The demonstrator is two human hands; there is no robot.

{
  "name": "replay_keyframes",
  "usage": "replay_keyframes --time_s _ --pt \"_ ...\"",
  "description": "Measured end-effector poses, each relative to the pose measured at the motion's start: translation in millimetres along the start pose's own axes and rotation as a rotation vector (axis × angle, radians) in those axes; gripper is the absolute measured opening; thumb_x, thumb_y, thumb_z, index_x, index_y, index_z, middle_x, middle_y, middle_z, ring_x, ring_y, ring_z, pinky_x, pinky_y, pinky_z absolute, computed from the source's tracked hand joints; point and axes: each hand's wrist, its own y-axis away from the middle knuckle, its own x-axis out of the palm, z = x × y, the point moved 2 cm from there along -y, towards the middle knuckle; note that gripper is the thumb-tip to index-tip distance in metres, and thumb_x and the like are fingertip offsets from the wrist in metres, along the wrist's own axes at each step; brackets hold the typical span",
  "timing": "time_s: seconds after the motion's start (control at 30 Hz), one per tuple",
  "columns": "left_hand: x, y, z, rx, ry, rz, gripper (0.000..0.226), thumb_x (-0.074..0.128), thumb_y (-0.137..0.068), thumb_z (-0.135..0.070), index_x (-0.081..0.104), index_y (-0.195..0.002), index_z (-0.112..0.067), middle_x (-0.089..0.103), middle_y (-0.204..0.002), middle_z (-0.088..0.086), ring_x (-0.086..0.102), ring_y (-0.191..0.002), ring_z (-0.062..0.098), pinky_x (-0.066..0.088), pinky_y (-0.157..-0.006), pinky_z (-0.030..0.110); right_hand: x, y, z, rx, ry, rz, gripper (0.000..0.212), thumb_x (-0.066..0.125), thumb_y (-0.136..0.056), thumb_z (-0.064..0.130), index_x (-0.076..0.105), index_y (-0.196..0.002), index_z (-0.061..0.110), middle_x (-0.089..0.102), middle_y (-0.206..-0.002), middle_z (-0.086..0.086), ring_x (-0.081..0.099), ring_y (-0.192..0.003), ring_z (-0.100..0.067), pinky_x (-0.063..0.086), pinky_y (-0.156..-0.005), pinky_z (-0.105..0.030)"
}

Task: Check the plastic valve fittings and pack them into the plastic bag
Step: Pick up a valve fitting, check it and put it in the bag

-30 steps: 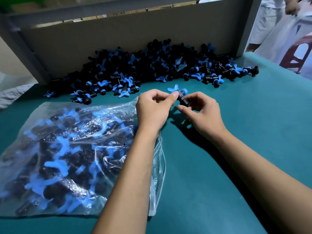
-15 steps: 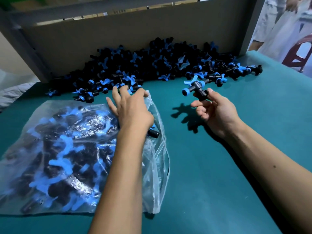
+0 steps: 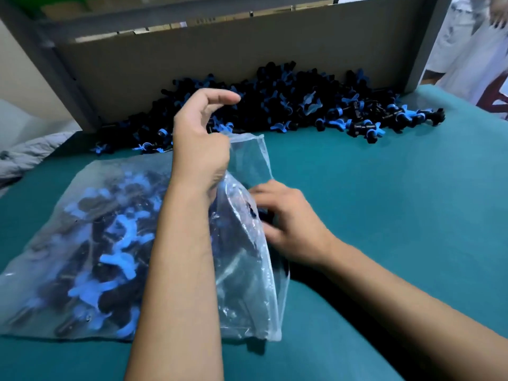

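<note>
A teal counter fills the head view, backed by a brown cardboard panel set in a grey frame. Against that panel lies a long heap of loose black and blue fittings, spreading to the right along the counter. At far right stands a person in white clothing; at far left, off the counter's edge, lies some grey cloth.

On the near left of the counter lies a clear bag, well filled with more black and blue fittings, its mouth turned to the right. The upper edge of the mouth is lifted off the counter, so the bag gapes open on that side.

The left hand is raised above the bag's mouth, wrist over the bag. Its lower fingers are curled round the lifted plastic edge and hold it up, while the forefinger and thumb arch forward, apart from each other, with nothing between them.

The right hand is at the bag's opening, low near the counter, its fingers pushed in past the plastic edge. It is blurred. Something dark shows at the fingertips just inside the mouth, but I cannot tell whether the fingers grasp a fitting there or have let go
</note>
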Motion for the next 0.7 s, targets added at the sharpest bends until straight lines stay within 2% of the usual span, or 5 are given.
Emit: replay_keyframes --time_s 0.13,0.23,0.37,0.5,0.7 --pt "6 2 -5 0.09 -0.069 0.033 0.07 0.03 -0.053 0.022 0.067 -0.098 -0.016 0.07 -0.107 -0.004 0.063 -0.114 0.007 0.044 -0.104 0.021 13 4 0 0.028 0.194 0.248 0.023 0.054 -0.104 0.026 0.066 -0.124 0.023 0.062 -0.122 0.02 0.045 -0.126 -0.018 0.037 -0.099 -0.05" --pt "14 6 -4 0.112 -0.238 0.073 0.064 0.034 -0.055 0.02 0.071 -0.094 -0.015 0.071 -0.1 -0.007 0.064 -0.105 0.006 0.047 -0.097 0.02 -7 7 -3 0.032 0.025 -0.016 0.029 0.057 -0.101 0.012 0.067 -0.128 0.017 0.065 -0.12 0.016 0.056 -0.117 -0.02 0.044 -0.101 -0.041" --pt "31 16 12 -0.014 -0.348 0.113 0.056 0.038 -0.062 0.013 0.072 -0.088 -0.024 0.07 -0.092 -0.012 0.062 -0.081 0.013 0.048 -0.068 0.027 -44 14 -29 0.208 0.132 -0.381 0.022 0.06 -0.097 0.004 0.075 -0.11 0.012 0.074 -0.099 0.002 0.065 -0.098 -0.016 0.052 -0.085 -0.037" --pt "59 26 23 -0.046 -0.311 0.215 0.042 0.05 -0.071 0.008 0.073 -0.089 -0.021 0.072 -0.093 -0.013 0.063 -0.088 0.0 0.047 -0.079 0.015 -71 14 -58 0.396 0.282 -0.528 0.017 0.06 -0.098 0.014 0.074 -0.106 0.018 0.071 -0.094 0.008 0.064 -0.099 -0.019 0.053 -0.081 -0.04" --pt "97 48 43 -0.143 -0.181 0.315 0.033 0.047 -0.066 -0.01 0.069 -0.079 -0.031 0.072 -0.088 -0.019 0.066 -0.094 -0.004 0.057 -0.088 0.028 -103 -1 -120 0.684 0.713 -0.282 0.044 0.061 -0.094 0.033 0.057 -0.134 0.015 0.059 -0.128 -0.015 0.039 -0.126 -0.037 0.038 -0.105 -0.044"
